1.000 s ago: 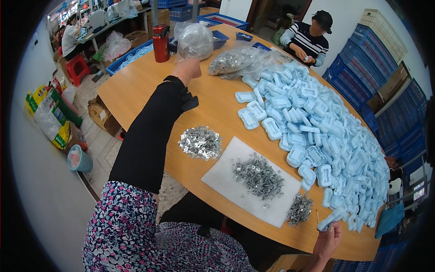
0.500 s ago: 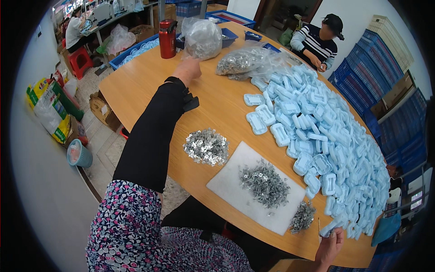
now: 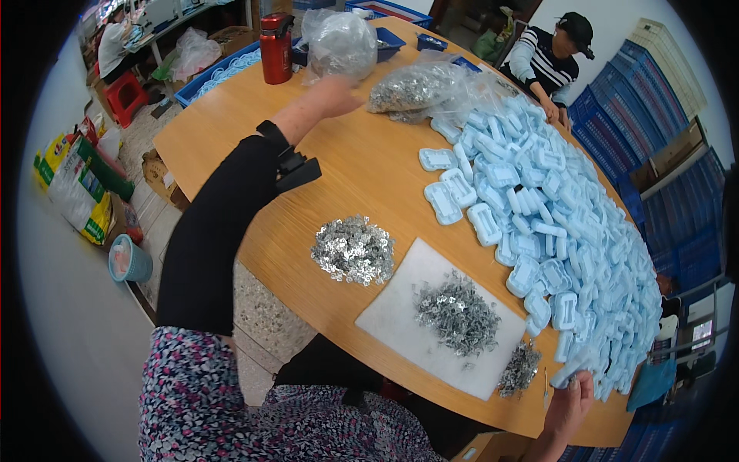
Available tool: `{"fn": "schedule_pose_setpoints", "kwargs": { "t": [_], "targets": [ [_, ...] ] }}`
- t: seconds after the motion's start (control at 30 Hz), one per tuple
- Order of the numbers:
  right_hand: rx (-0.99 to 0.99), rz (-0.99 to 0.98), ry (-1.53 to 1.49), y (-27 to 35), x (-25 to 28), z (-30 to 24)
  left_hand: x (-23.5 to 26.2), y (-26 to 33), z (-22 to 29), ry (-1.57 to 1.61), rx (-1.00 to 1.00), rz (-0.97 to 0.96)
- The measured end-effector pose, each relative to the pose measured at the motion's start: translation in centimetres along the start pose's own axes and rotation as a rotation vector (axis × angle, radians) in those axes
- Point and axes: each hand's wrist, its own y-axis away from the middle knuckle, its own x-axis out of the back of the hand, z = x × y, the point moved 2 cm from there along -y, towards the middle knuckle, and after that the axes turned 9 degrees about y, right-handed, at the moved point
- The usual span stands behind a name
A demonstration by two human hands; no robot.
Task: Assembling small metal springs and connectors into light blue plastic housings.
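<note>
My left hand [image 3: 329, 97] is over the far left of the table, in front of a clear plastic bag [image 3: 339, 48]. Its fingers look stretched out to the right, slightly blurred, and nothing shows in them. At the near right, my right hand [image 3: 571, 402] pinches a light blue plastic casing [image 3: 571, 371], seen edge-on, beside a big heap of similar casings [image 3: 570, 231]. A white pad [image 3: 392, 296] bears a pile of small metal pieces [image 3: 459, 314]. Shinier metal pieces [image 3: 352, 250] lie left of it, and a smaller metal pile [image 3: 519, 368] lies at its right corner.
A red flask [image 3: 276, 50] stands at the far left of the table. A clear bag of metal pieces [image 3: 412, 88] lies near the heap's far end. A thin tool [image 3: 546, 385] rests by my right hand. Across the table sits another person [image 3: 545, 58] beside stacked blue crates [image 3: 627, 115].
My left hand has moved slightly right and up, and its forearm has swung left. My right hand still holds the casing. The person across has lowered their hands toward the heap.
</note>
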Motion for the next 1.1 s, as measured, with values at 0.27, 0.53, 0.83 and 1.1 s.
{"fn": "schedule_pose_setpoints", "kwargs": {
  "t": [0.27, 0.53, 0.83, 1.1],
  "targets": [
    [-0.088, -0.307, -0.123, -0.5, -9.6, -1.7, -0.5, 17.4, 25.9, 1.146, -0.4, -0.714],
    [-0.235, -0.55, -0.336, 3.5, -12.7, -1.4, -5.3, 30.7, 32.8, 1.871, -0.006, -0.867],
    [-0.122, -0.478, -0.145, 3.7, -10.9, -1.5, -9.6, 30.2, 34.6, 2.11, 0.231, -0.784],
    [0.047, -0.18, 0.154, 2.9, -7.5, -1.5, -11.0, 30.5, 34.1, 2.294, 0.456, -0.97]
  ]
}}
